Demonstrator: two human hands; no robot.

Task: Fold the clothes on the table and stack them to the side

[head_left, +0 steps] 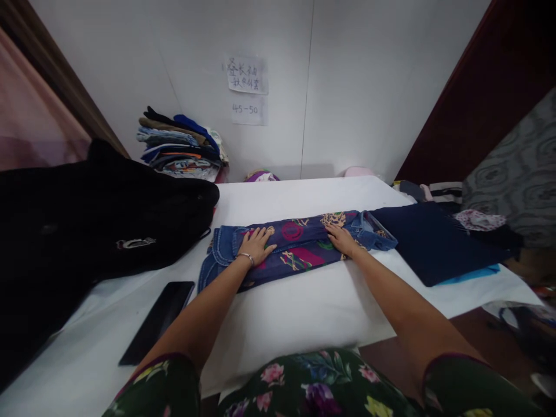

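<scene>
A denim jacket [299, 246] with colourful printed panels lies folded into a long strip across the white-covered table. Its collar points right, and denim cuffs or hem show at the left end. My left hand [256, 246] rests flat on the left part of it, fingers spread, a bracelet at the wrist. Toward the collar, my right hand [341, 238] lies on the cloth with its fingers stretched out. Neither hand grips the fabric.
A black garment [165, 214] covers the table's left side, near a dark phone [160, 318]. Folded dark navy clothing [438, 240] lies right of the collar. Behind stands a stack of folded clothes [182, 145]. Paper notes [248, 87] hang on the wall.
</scene>
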